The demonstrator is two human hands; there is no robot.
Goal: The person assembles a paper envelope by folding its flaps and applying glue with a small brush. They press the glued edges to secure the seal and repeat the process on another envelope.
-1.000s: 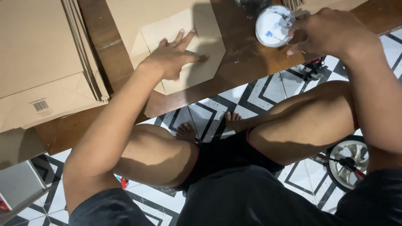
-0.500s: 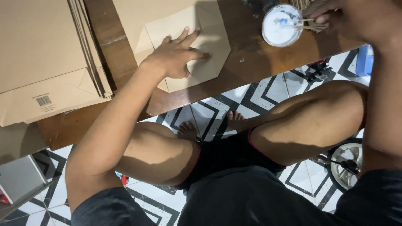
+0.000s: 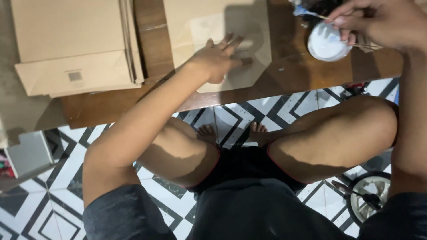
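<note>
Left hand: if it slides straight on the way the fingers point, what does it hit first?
The left hand lies flat on the cardboard sheet, fingers pointing up and right. Straight on there is only more bare cardboard up to the frame's top edge; the white tub sits off to the right, likely outside that line.

Dim, hard shadows, perhaps slight blur

Operator wears a dark grey short-sleeved shirt (image 3: 249, 213); both sleeves end above the elbow. Black shorts (image 3: 242, 162) carry a thin reddish trim at the leg hems. Forearms, hands, legs and feet (image 3: 207, 132) are bare.
</note>
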